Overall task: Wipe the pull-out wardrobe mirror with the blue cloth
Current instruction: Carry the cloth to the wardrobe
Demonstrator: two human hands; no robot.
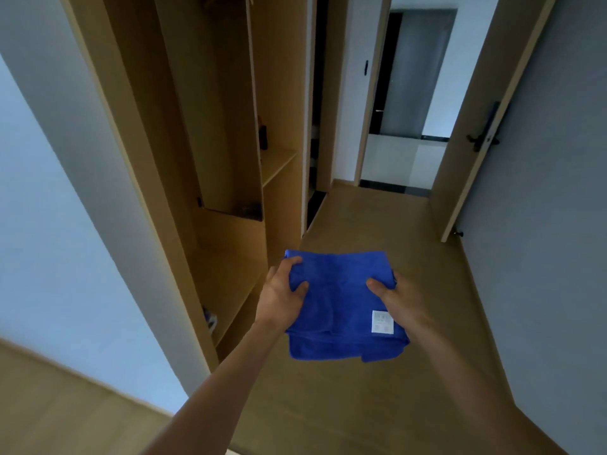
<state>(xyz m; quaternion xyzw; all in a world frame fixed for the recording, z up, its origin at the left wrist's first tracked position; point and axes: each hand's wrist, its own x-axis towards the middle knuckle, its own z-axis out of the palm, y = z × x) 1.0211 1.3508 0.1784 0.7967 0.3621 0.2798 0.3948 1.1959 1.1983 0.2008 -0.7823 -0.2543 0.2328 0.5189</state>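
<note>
both hands hold a folded blue cloth (pixel 338 310) out in front of the body, above the wooden floor (pixel 361 218) and touching nothing else. the left hand (pixel 279 298) grips the cloth's left edge: the thumb presses on top and a forefinger curls over the far left corner. the right hand (pixel 400 302) pinches the right edge, thumb lying on the upper face, the other fingers tucked under the fabric and mostly hidden. the cloth lies roughly flat, folded in layers, with the lower layers showing along the near edge. a small white label (pixel 382 321) sits on top near the right wrist; its print is too small to read.

to the left stands an open wooden wardrobe (pixel 230 264), well apart from the cloth. a tall narrow panel (pixel 223 126) stands upright inside its opening, with a dark fitting at the lower left corner; this looks like the pull-out mirror, though its face shows only wood tones and i cannot tell for sure. beside the panel a shelf (pixel 277 162) carries a small dark object (pixel 262 136), too dim to name. something pale lies low in the wardrobe, blurred.

on the right a grey door (pixel 542 165) stands open, with a black handle (pixel 483 139). straight ahead is a doorway into a brighter room.
</note>
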